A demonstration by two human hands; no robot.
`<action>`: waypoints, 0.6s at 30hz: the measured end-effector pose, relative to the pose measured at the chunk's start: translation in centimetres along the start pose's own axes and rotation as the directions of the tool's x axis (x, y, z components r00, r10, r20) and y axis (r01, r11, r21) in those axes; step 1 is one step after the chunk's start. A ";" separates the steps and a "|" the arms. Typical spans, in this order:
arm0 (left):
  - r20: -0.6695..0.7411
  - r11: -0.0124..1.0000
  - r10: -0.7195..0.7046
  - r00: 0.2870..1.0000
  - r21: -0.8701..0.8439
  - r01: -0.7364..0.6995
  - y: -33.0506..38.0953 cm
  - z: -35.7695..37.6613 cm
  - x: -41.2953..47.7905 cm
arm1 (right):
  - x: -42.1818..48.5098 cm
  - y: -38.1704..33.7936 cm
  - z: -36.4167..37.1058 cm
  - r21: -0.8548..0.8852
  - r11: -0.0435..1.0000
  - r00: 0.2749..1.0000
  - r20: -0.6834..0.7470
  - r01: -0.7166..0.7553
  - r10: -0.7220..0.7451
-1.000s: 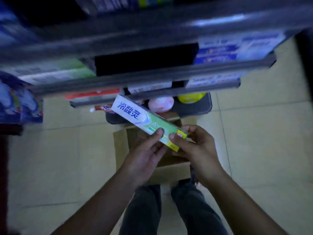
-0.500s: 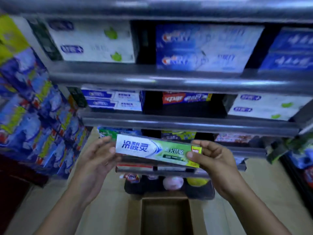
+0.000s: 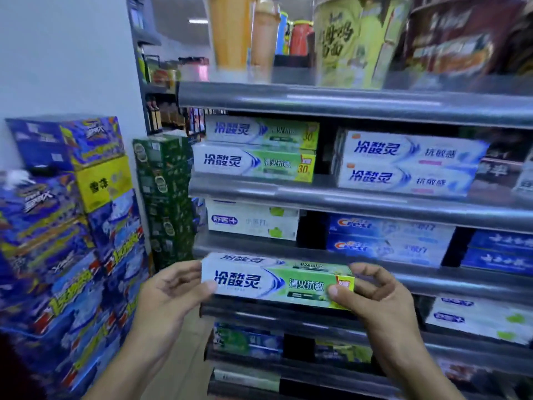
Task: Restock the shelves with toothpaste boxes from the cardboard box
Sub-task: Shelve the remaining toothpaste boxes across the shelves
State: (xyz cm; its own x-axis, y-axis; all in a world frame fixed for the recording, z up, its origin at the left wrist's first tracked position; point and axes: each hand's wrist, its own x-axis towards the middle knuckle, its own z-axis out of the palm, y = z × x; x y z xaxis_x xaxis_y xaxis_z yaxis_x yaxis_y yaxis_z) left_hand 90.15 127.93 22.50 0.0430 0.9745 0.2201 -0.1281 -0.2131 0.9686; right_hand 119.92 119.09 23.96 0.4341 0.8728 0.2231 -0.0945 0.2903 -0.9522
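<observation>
— Operator here. What have I got in front of me?

— I see both hands up at the grey metal shelving unit (image 3: 346, 106). Between them I hold one long white-and-green cardboard toothpaste box (image 3: 277, 281) with blue lettering, lying level, its printed face toward the camera.

— How are the hands set on it?

— My left hand (image 3: 170, 295) is closed over the white end: thumb on the front face, fingers tucked behind. My right hand (image 3: 375, 295) is closed over the green end, thumb pressed on the front beside the small yellow tag, fingers curled over the top edge. Both are clamped on that box.

— Where does the box sit against the shelves?

— In the air, in front of the rail of the third shelf down, not resting on anything that I can see. Two shelves higher, on the left, lie two matching white-and-green toothpaste boxes (image 3: 253, 164), stacked one on the other. Right of them, past a dark gap, two white-and-blue boxes of the same brand (image 3: 409, 166) are stacked likewise.

— And the shelf below those?

— Pale boxes with green marks (image 3: 252, 223) on the left, blue Crest boxes (image 3: 386, 238) in the middle, darker blue boxes (image 3: 499, 252) at the right. The top shelf carries tall cups and tubs, blurred.

— Anything off to the side?

— Left of the unit, stacked blue-and-yellow printed cartons (image 3: 66, 215), and a tall dark green carton (image 3: 167, 197) just beside the shelf post.
</observation>
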 end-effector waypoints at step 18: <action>-0.114 0.789 0.614 0.781 0.120 -0.602 11.1 0.8 14.5 | 8.7 -10.7 11.1 -0.284 0.785 0.786 -0.140 0.550 -0.602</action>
State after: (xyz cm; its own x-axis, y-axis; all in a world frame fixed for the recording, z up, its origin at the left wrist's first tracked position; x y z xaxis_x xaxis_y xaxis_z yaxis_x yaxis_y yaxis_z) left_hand 90.12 139.65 36.59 -0.1575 0.6386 0.7533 -0.0084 -0.7636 0.6456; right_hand 114.77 127.97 38.42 0.5236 0.4566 0.7193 0.4190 0.5971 -0.6841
